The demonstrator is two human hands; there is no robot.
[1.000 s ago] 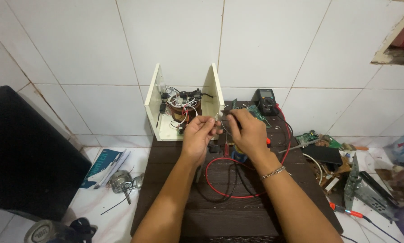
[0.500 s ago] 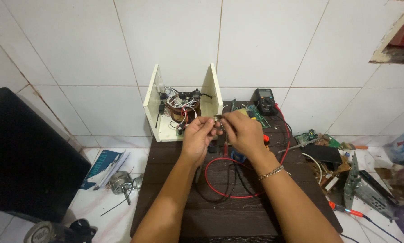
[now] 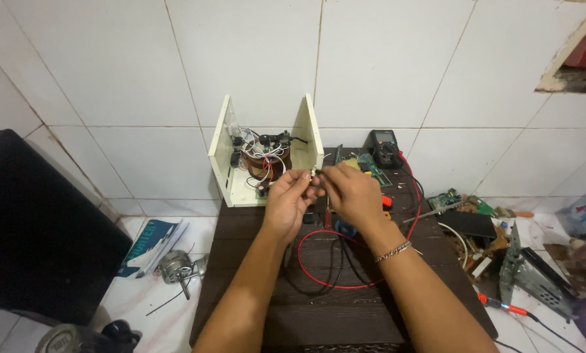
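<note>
Our left hand (image 3: 290, 199) and right hand (image 3: 348, 193) have lifted slightly, both pinching one small pale part (image 3: 315, 172) before the open cream metal casing (image 3: 231, 157).

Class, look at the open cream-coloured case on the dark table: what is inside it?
Inside the cream case sits a copper-wound coil under tangled red, white and black wires. The left hand covers the lower front, so anything there cannot be seen.

Small motor (image 3: 173, 265), booklet (image 3: 150, 239), black multimeter (image 3: 383, 147)

Head cam, downward, near dark table (image 3: 345, 314)
</note>
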